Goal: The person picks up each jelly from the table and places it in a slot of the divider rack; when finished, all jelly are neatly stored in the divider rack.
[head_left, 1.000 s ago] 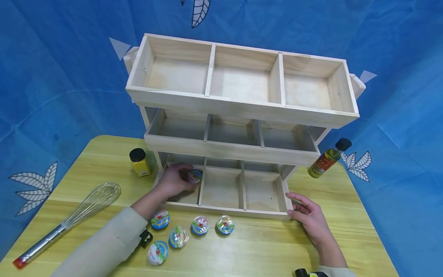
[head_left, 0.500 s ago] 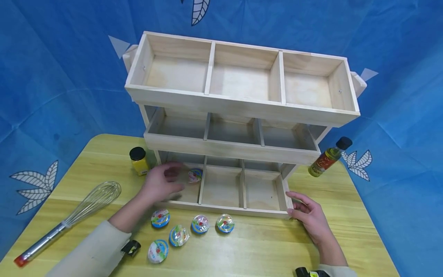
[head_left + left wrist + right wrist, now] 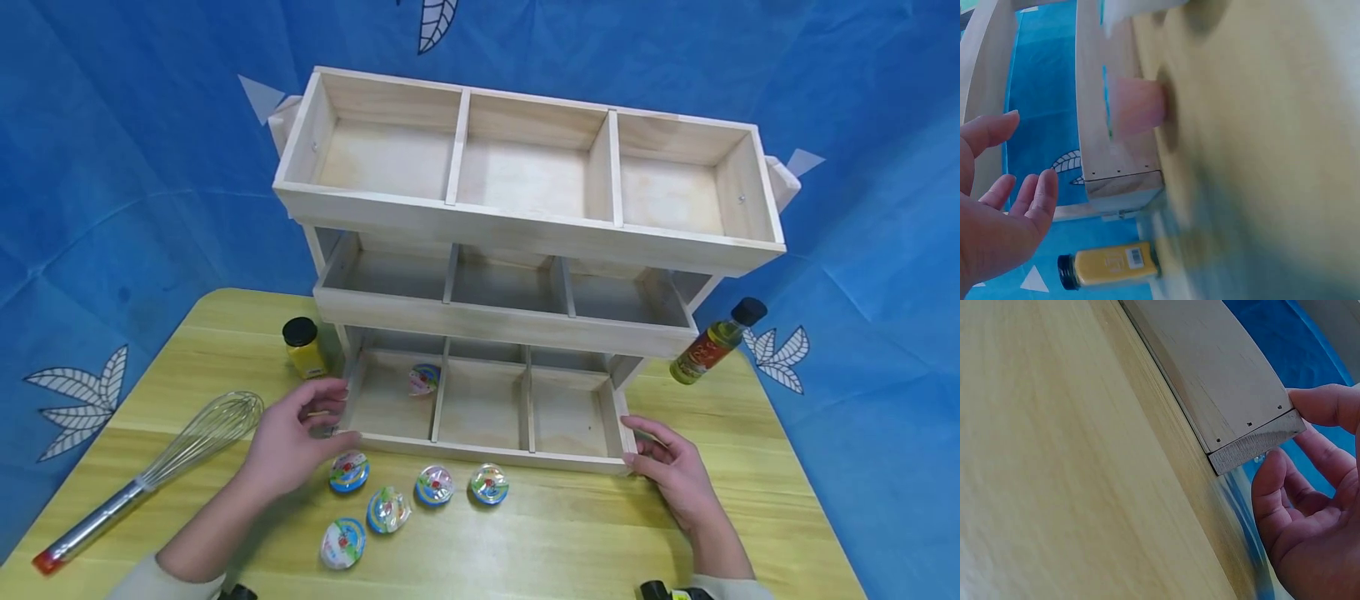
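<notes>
A three-tier wooden storage rack [image 3: 480, 458], each tier split into three compartments, stands on the table. One small jelly cup [image 3: 424, 379] with a printed film lid lies in the bottom tier's left compartment, by the divider. My left hand [image 3: 296, 437] holds nothing; its fingers are spread beside the bottom tier's left front corner. Just right of it stands a jelly cup [image 3: 349, 472], seen from the side as a pinkish cup [image 3: 1138, 106] in the left wrist view. With thumb and fingers, my right hand [image 3: 671, 467] grips the bottom tier's right front corner, also close up in the right wrist view.
Several more jelly cups [image 3: 435, 486] are scattered before the rack. A whisk [image 3: 150, 479] lies at the left. A yellow jar with a black lid [image 3: 303, 350] stands left of the rack, and an oil bottle [image 3: 707, 348] at its right. Blue cloth [image 3: 135, 208] hangs behind.
My left hand has let go of the jelly cup in the bottom left compartment and drawn back out, leftward and toward me. The right hand has stayed at the corner.
</notes>
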A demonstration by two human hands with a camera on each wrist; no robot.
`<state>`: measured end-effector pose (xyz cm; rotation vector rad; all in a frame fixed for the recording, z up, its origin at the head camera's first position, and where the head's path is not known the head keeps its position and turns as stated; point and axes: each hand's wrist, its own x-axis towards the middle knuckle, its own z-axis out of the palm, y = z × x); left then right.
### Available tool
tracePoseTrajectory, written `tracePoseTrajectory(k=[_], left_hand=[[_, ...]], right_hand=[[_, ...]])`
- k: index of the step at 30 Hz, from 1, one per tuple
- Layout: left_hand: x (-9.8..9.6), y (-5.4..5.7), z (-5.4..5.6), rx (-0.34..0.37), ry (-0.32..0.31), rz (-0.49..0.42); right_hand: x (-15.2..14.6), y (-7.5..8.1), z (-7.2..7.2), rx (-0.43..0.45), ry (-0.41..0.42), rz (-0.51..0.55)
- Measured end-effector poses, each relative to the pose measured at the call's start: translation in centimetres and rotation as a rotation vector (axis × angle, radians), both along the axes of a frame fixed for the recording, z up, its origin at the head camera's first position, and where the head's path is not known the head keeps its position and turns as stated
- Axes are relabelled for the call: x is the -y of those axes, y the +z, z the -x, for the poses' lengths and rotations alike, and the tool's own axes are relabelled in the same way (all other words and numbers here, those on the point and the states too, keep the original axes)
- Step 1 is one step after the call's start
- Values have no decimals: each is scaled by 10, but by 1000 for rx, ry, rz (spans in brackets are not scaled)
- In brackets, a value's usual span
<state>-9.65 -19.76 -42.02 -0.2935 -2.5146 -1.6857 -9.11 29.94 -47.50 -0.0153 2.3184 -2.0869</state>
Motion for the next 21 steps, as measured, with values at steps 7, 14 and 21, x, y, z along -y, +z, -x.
tracePoseTrajectory(k=[7,14,21], left_hand=[[6,-6,-23,-32,0,3],[13,-19,-37,-27,33,92],[14,-30,-44,-10,31,112]], right_hand=[[0,0,-1,5,-7,-5],[0,-1,-2,6,1,17],[1,0,-1,5,1,17]])
